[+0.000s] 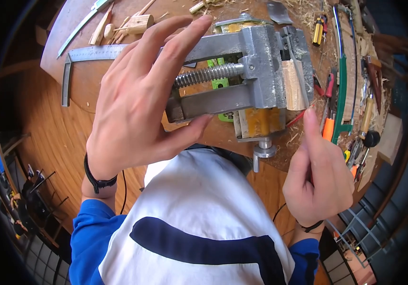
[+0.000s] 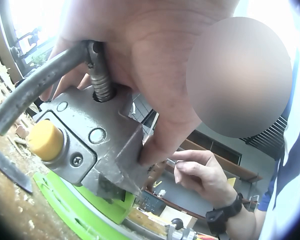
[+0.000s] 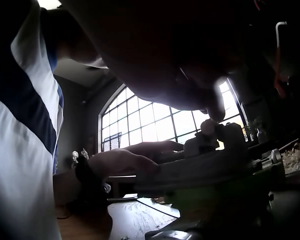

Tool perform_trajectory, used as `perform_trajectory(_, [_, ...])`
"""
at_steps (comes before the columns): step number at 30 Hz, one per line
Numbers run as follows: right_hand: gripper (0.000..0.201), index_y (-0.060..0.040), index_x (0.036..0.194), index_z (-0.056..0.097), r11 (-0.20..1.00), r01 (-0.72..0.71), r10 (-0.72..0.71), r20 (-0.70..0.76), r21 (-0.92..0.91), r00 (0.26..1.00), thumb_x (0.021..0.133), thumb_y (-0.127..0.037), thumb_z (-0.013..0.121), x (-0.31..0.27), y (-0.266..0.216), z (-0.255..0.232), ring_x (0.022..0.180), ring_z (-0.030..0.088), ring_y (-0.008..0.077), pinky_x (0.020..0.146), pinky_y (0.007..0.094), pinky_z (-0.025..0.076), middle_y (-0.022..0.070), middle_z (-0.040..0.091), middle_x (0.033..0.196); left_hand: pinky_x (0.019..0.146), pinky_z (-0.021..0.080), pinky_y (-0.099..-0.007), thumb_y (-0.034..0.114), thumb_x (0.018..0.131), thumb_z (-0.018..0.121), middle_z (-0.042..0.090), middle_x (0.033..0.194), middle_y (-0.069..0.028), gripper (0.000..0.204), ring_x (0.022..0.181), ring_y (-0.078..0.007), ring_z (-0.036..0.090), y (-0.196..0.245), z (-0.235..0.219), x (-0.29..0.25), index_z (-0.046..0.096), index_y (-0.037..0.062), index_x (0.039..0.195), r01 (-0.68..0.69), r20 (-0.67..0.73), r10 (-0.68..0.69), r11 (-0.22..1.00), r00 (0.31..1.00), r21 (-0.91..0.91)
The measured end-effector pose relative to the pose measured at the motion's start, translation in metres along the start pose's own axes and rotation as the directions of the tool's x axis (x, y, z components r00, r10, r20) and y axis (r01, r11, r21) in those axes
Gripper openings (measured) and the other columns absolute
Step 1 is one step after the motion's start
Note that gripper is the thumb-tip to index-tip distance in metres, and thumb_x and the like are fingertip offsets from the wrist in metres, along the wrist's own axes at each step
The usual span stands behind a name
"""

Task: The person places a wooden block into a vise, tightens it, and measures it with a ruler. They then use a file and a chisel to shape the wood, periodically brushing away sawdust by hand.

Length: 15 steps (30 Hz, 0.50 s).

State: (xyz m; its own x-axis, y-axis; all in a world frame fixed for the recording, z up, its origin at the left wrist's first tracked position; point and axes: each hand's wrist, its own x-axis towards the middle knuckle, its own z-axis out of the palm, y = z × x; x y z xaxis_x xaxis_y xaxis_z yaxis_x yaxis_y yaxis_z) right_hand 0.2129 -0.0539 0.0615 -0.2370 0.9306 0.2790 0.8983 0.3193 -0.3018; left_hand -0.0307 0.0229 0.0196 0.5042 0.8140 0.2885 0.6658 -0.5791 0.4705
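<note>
A grey metal vise (image 1: 261,66) lies across the bench, a pale wood block (image 1: 293,88) clamped between its jaws at the right end. The left hand (image 1: 132,104) grips the vise's screw end, fingers over the far side and thumb on the near side; the left wrist view shows this hand (image 2: 160,60) over the vise (image 2: 90,135). At the block's near end is the right hand (image 1: 320,175), index finger extended and other fingers curled. A thin, light piece shows at its fingertips in the left wrist view; what it is cannot be told. The right wrist view is dark.
Behind the vise lie a metal square (image 1: 92,53) and carved wooden pieces (image 1: 137,23). To the right are screwdrivers (image 1: 318,31), a green-framed saw (image 1: 342,95) and wood shavings. A clamp handle (image 1: 264,151) sticks out at the bench's near edge.
</note>
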Motion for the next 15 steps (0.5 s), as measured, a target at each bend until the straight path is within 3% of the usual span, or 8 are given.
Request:
perform_trajectory(8, [0.051,0.0045,0.127,0.063,0.997,-0.073,0.075,0.079,-0.032,0.994,0.078,0.014,0.055,-0.013,-0.024,0.003,0.057,0.058,0.0165,0.05,0.028,0.046,0.0097,0.062,0.075,0.094,0.049,-0.0446,0.027,0.06,0.077,0.053,0.136,-0.0215,0.09,0.116,-0.0412,0.058,-0.001,0.001,0.0,0.048,0.0053,0.142,-0.011,-0.009,0.011,1.0,1.0,-0.005])
perform_trajectory(9, [0.053,0.0052,0.13,0.06,1.0,-0.015,0.014,-0.014,-0.025,1.0,0.079,0.014,0.054,-0.015,-0.019,0.011,0.055,0.055,0.0162,0.05,0.0268,0.045,0.0085,0.059,0.073,0.094,0.049,-0.0448,0.027,0.06,0.077,0.053,0.136,-0.0216,0.09,0.116,-0.0414,0.058,0.0,0.001,0.0,0.048,0.0053,0.142,-0.011,-0.008,0.011,1.0,1.0,-0.003])
perform_trajectory(12, [0.051,0.0058,0.128,0.061,0.998,-0.068,0.068,0.012,-0.005,0.998,0.079,0.015,0.053,-0.012,-0.025,0.009,0.054,0.052,0.0154,0.05,0.0258,0.043,0.0078,0.057,0.071,0.095,0.049,-0.045,0.027,0.06,0.077,0.053,0.135,-0.0217,0.09,0.116,-0.0417,0.058,0.003,0.0,0.003,0.048,0.0053,0.142,-0.032,-0.005,0.032,0.999,0.999,-0.023])
perform_trajectory(15, [0.05,0.0052,0.126,0.063,0.991,-0.126,0.126,0.024,0.032,0.992,0.079,0.016,0.052,-0.001,-0.025,0.007,0.053,0.049,0.0138,0.05,0.0248,0.042,0.0074,0.056,0.069,0.095,0.048,-0.0453,0.026,0.06,0.077,0.053,0.134,-0.0217,0.089,0.115,-0.0421,0.058,0.004,0.0,0.005,0.048,0.0054,0.142,-0.139,-0.081,0.133,0.987,0.988,-0.08])
